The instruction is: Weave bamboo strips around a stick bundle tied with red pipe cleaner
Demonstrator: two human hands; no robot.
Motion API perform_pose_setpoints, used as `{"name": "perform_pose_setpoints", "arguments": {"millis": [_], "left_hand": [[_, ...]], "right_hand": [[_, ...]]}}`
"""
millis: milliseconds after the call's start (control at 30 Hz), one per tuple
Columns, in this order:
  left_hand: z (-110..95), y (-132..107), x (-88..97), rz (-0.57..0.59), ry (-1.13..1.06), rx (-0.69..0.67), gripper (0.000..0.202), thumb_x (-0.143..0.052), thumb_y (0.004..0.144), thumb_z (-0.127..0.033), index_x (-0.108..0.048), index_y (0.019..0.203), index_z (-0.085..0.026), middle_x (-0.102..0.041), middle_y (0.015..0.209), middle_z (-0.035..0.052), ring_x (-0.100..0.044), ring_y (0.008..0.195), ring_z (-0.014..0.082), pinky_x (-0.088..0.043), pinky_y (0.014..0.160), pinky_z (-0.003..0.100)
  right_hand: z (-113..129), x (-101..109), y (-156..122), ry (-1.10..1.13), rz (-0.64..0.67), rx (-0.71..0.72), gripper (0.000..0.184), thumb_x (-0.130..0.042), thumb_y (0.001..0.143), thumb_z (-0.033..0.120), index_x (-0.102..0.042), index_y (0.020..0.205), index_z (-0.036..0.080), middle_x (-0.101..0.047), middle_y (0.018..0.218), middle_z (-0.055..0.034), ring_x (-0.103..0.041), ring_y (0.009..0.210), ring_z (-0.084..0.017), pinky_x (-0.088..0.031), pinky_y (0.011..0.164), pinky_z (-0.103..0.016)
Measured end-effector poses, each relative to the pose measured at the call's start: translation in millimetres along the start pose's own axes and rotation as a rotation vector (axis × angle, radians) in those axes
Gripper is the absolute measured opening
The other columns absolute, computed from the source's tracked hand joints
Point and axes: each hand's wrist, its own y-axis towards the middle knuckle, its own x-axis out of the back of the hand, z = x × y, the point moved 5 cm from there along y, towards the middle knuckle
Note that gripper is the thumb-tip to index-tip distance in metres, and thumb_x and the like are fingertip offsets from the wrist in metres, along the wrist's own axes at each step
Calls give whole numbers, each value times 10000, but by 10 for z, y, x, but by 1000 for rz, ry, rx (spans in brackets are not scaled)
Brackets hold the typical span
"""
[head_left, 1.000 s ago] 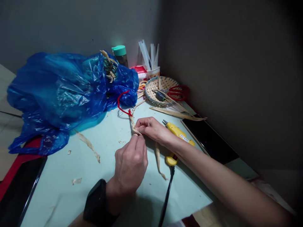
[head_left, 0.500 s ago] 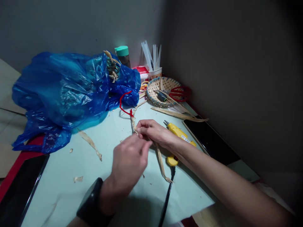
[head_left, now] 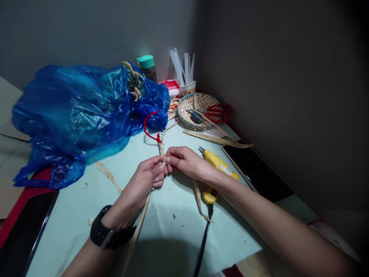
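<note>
A thin braid of pale dried plant fibre (head_left: pixel 161 148) runs away from me over the pale green tabletop. Red yarn (head_left: pixel 158 138) is tied around it, one curled end standing up to the left. My left hand (head_left: pixel 151 172) pinches the near end of the braid between thumb and fingers. Against it, my right hand (head_left: pixel 183 161) is pinched on the same spot, fingertips touching. A loose fibre strip (head_left: pixel 140 223) trails from below my left hand toward me; another strip (head_left: pixel 198 200) hangs out beneath my right wrist. The exact crossing of strands is hidden by my fingers.
A yellow glue gun (head_left: pixel 219 165) with a black cord lies right of my hands, beside a dark phone (head_left: pixel 259 173). Behind are a woven basket (head_left: pixel 184 119) with red-handled scissors (head_left: pixel 217 113), a cup (head_left: pixel 188 88) of glue sticks, a bottle (head_left: pixel 147 63) and a blue plastic bag (head_left: pixel 72 111).
My left hand has swung down and left, turning palm inward, and now pinches the braid beside my right hand. A fibre strip now trails below it. My right hand has hardly moved.
</note>
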Motion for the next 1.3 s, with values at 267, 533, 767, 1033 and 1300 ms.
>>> {"name": "perform_pose_setpoints", "arguments": {"millis": [267,533,767,1033,1300], "left_hand": [[48,14,-15,-112,-92,-30,57,-572,752,-169,-545,781,-129,-470,627,-28,-260,430,14,-145,409,173],[26,-11,85,-331,136,-121,199,-586,785,-299,-573,666,-140,-435,563,-43,-248,422,40,-145,405,219],[15,-48,68,-440,198,-190,250,-600,762,-286,-529,562,-154,-412,521,-48,-275,472,65,-196,439,224],[-14,-99,-12,-335,-101,-147,96,-638,717,-208,-614,650,-144,-512,581,-38,-449,587,96,-384,589,208],[27,-76,83,-262,-119,-111,159,-667,742,-280,-672,784,-127,-516,571,-39,-373,489,55,-282,454,168]], "right_hand": [[101,9,-52,-294,-92,-10,174,-469,876,227,-593,771,162,-646,727,-36,-530,680,-131,-300,602,-232],[224,36,-190,-621,-70,-15,276,-412,918,278,-632,791,170,-629,680,-64,-500,589,-142,-227,546,-271],[398,-60,-321,-1015,-141,81,157,-476,846,112,-629,840,149,-636,784,-88,-558,697,-196,-241,533,-304],[483,-528,-436,-1232,-199,390,249,-400,824,2,-614,943,42,-599,809,-144,-538,755,-238,-402,531,-310],[422,-543,-421,-1095,-171,449,217,-425,843,61,-610,957,57,-612,873,-149,-535,835,-251,-429,664,-355]]}}
